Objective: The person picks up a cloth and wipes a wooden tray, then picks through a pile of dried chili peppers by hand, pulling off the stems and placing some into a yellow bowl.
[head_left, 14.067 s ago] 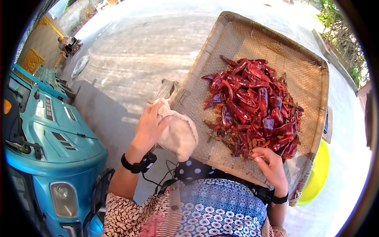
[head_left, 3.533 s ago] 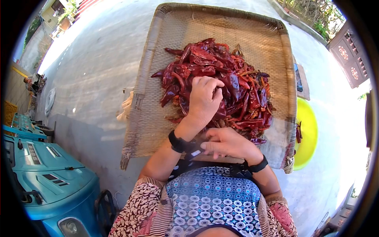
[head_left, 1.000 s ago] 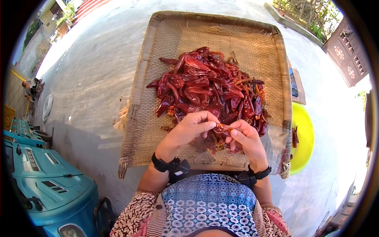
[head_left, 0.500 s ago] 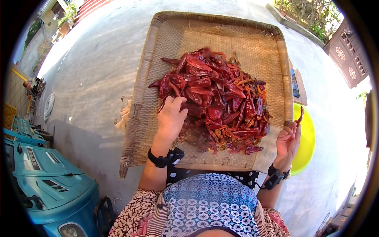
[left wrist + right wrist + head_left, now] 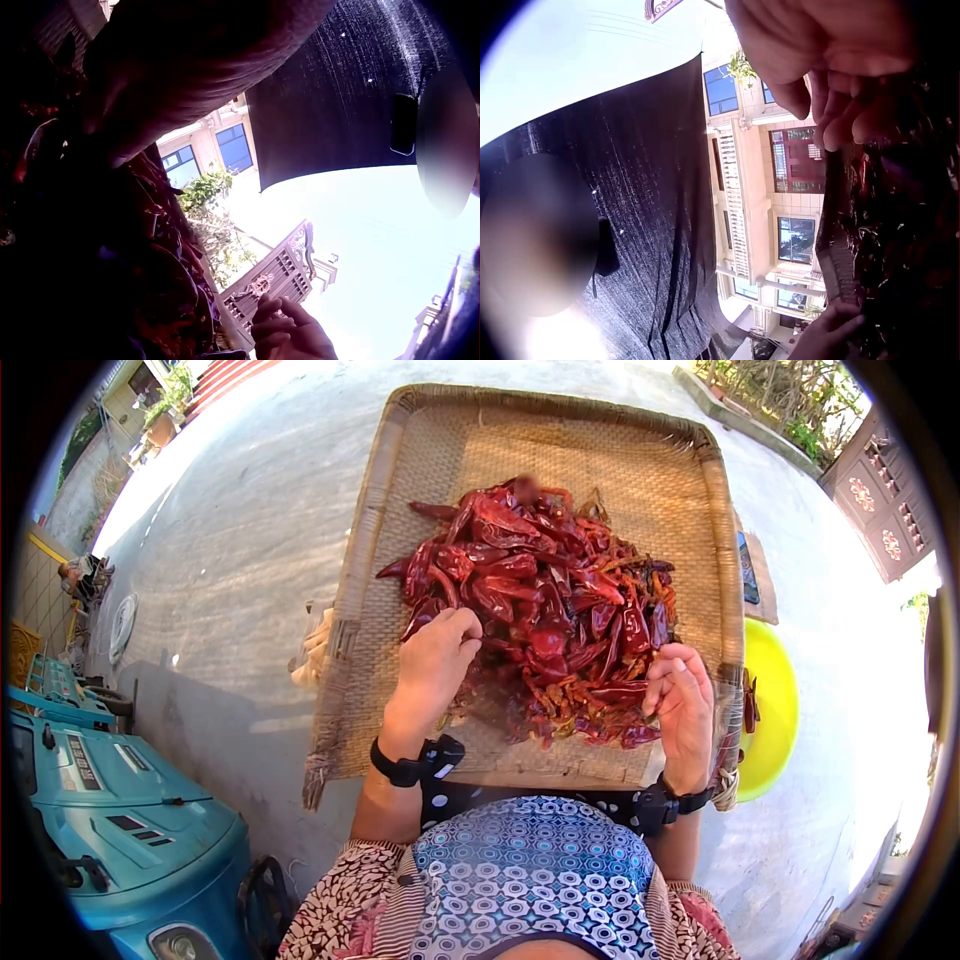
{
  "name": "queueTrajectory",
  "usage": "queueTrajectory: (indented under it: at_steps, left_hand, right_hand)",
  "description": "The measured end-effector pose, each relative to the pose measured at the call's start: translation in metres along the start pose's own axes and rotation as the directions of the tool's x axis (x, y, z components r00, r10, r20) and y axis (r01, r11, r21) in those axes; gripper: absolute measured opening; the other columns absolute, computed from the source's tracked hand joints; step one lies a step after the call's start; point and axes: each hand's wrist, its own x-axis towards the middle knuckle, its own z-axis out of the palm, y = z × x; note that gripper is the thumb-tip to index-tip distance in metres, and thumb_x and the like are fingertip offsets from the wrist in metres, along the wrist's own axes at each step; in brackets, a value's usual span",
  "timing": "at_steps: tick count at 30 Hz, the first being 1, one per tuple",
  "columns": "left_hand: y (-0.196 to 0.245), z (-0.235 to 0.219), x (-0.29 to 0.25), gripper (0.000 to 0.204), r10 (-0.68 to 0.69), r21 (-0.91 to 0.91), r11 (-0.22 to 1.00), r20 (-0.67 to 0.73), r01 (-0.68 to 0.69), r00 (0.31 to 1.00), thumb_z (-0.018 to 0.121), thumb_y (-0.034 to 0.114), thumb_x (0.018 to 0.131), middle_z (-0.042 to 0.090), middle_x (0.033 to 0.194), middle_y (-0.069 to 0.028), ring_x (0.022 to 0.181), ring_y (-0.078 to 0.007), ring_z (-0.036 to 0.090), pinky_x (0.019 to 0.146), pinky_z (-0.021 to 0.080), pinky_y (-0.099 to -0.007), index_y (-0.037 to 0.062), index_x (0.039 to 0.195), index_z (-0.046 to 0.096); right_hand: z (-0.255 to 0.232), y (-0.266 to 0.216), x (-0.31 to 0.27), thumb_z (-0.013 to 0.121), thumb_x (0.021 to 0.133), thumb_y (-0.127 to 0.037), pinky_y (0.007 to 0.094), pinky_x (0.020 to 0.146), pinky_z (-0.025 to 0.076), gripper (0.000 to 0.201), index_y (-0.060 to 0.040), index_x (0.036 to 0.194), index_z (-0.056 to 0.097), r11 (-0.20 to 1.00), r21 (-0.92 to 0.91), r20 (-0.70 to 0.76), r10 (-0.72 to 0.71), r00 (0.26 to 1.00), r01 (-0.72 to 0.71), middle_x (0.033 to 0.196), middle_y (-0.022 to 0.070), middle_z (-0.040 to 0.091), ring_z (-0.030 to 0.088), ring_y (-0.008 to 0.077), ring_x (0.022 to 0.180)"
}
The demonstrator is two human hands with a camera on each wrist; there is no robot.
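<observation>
A heap of glossy dried red chili peppers lies in a woven tray in the head view. My left hand is at the heap's near left edge, fingers curled down against the peppers. Its fingertips are hidden, and I cannot tell whether they pinch a pepper. My right hand hovers by the heap's right front side, fingers loosely bent with nothing between them. The left wrist view shows the left hand dark over the peppers; the right wrist view shows the right hand above the heap.
A yellow basin with a few red peppers stands right of the tray. Beyond the tray's right edge lies a board with a dark flat object on it. A teal vehicle stands at left. A person sits far left.
Both hands held a pepper together a second ago. Then the right hand carried a pepper over to the basin; it is back at the heap without it. The left hand moved to the heap's left edge.
</observation>
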Motion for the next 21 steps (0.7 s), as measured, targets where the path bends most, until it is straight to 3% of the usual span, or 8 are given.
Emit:
queueTrajectory:
  at_steps: [3,5,7,11,12,15,18,21]
  left_hand:
    - [0.014,-0.013,-0.003,0.016,0.038,-0.104,0.994,-0.011,-0.039,0.999,0.067,0.001,0.08,0.06,0.087,-0.0078,0.078,-0.0244,0.061,0.07,0.049,-0.0319,0.005,0.093,0.059]
    - [0.024,-0.016,-0.005,0.016,0.061,-0.215,0.974,-0.027,-0.066,0.998,0.067,-0.001,0.08,0.061,0.092,-0.0079,0.081,-0.0246,0.062,0.071,0.049,-0.0314,0.0043,0.093,0.059]
    - [0.025,-0.006,-0.005,0.014,0.173,-0.234,0.954,-0.073,-0.186,0.982,0.066,0.003,0.082,0.061,0.095,-0.0068,0.083,-0.0275,0.063,0.07,0.05,-0.0341,0.0078,0.093,0.058]
    - [0.032,0.009,-0.009,0.015,0.264,-0.247,0.929,-0.083,-0.277,0.961,0.065,0.005,0.083,0.06,0.099,-0.0062,0.086,-0.0291,0.063,0.072,0.051,-0.0358,0.0106,0.095,0.057]
    - [0.03,0.012,-0.008,0.017,0.28,-0.264,0.921,-0.06,-0.286,0.958,0.065,0.004,0.084,0.059,0.099,-0.0067,0.087,-0.0296,0.063,0.073,0.052,-0.0362,0.0105,0.097,0.056]
    - [0.03,0.017,-0.008,0.017,0.29,-0.322,0.9,-0.064,-0.295,0.955,0.065,0.003,0.083,0.059,0.1,-0.0074,0.087,-0.0299,0.063,0.072,0.052,-0.0367,0.0094,0.097,0.056]
    - [0.031,0.019,-0.009,0.018,0.291,-0.344,0.897,-0.018,-0.279,0.957,0.066,-0.003,0.082,0.06,0.104,-0.0089,0.086,-0.0212,0.063,0.072,0.051,-0.0299,0.0041,0.096,0.057]
    - [0.034,0.014,-0.009,0.019,0.126,-0.376,0.918,-0.02,-0.125,0.992,0.067,-0.003,0.082,0.06,0.101,-0.0074,0.076,-0.0164,0.061,0.067,0.05,-0.0277,0.0037,0.099,0.059]
  right_hand:
    - [0.027,0.004,-0.002,0.05,0.101,-0.02,0.0194,0.054,0.048,0.022,-0.0045,0.114,0.057,0.967,-0.188,0.132,0.198,0.971,-0.172,0.088,0.0054,0.067,0.061,0.0083,0.063]
    - [0.045,0.002,-0.003,0.047,0.102,-0.035,0.0197,0.052,0.048,0.035,-0.0047,0.114,0.057,0.894,-0.362,0.193,0.35,0.917,-0.265,0.09,0.0062,0.068,0.061,0.0083,0.06]
    - [0.059,0.001,-0.003,0.044,0.101,-0.046,0.02,0.051,0.047,0.046,-0.0039,0.115,0.057,0.823,-0.471,0.205,0.453,0.867,-0.318,0.091,0.0068,0.068,0.061,0.0086,0.06]
    - [0.07,0.008,-0.005,0.042,0.1,-0.05,0.0198,0.053,0.046,0.05,-0.0041,0.114,0.056,0.844,-0.298,0.189,0.51,0.839,-0.446,0.09,0.0084,0.069,0.061,0.0094,0.061]
    - [0.071,0.01,-0.005,0.044,0.101,-0.045,0.0206,0.054,0.047,0.043,-0.0048,0.11,0.057,0.854,-0.245,0.175,0.505,0.845,-0.459,0.089,0.0087,0.068,0.061,0.0095,0.061]
    - [0.066,0.02,-0.003,0.047,0.102,-0.038,0.0209,0.054,0.047,0.034,-0.0061,0.107,0.058,0.9,-0.175,0.202,0.43,0.88,-0.399,0.087,0.0078,0.068,0.06,0.0095,0.06]
    - [0.06,0.023,-0.004,0.049,0.101,-0.031,0.0203,0.053,0.047,0.026,-0.0071,0.105,0.058,0.916,-0.118,0.189,0.4,0.897,-0.384,0.085,0.0067,0.068,0.06,0.0095,0.059]
    - [0.048,0.025,-0.004,0.05,0.101,-0.029,0.0206,0.052,0.047,0.024,-0.0075,0.105,0.058,0.938,-0.068,0.158,0.346,0.925,-0.34,0.084,0.0062,0.067,0.059,0.0092,0.057]
